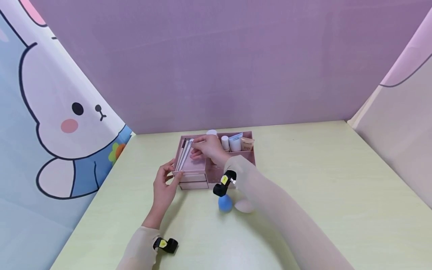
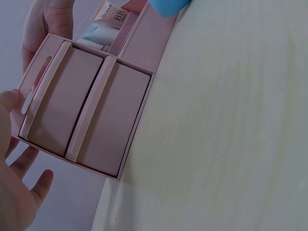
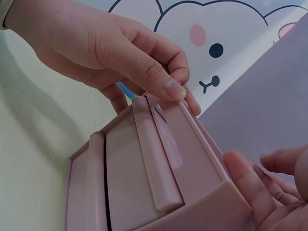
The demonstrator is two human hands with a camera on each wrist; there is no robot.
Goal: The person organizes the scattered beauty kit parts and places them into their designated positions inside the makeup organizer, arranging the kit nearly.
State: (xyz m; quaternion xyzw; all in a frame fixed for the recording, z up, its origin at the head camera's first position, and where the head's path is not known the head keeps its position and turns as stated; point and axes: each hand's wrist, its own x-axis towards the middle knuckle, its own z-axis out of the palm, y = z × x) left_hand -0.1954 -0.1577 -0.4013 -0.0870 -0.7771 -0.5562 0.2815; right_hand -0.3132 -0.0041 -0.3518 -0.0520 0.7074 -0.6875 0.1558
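Note:
A pink desktop organizer [image 1: 189,171] with two front drawers stands on the table. My left hand [image 1: 164,189] grips its front left corner, the thumb over the front rim and the fingers along the side. Slim pencil-like sticks [image 1: 183,154] lie side by side in the shallow top tray. Over that tray hovers my right hand [image 1: 210,149], its fingertips close to the sticks' far ends. In the right wrist view the right hand [image 3: 269,192] has loosely bent fingers, with nothing visible between them. Both drawers [image 2: 67,96] are closed in the left wrist view.
In the organizer's back right compartment stand a white-capped bottle [image 1: 225,142], a white and blue tube [image 1: 235,142] and a beige BB tube [image 1: 247,144]. A blue teardrop sponge [image 1: 225,203] and a pale sponge-like piece [image 1: 244,206] lie in front. Behind the table rises a purple wall [image 1: 236,75].

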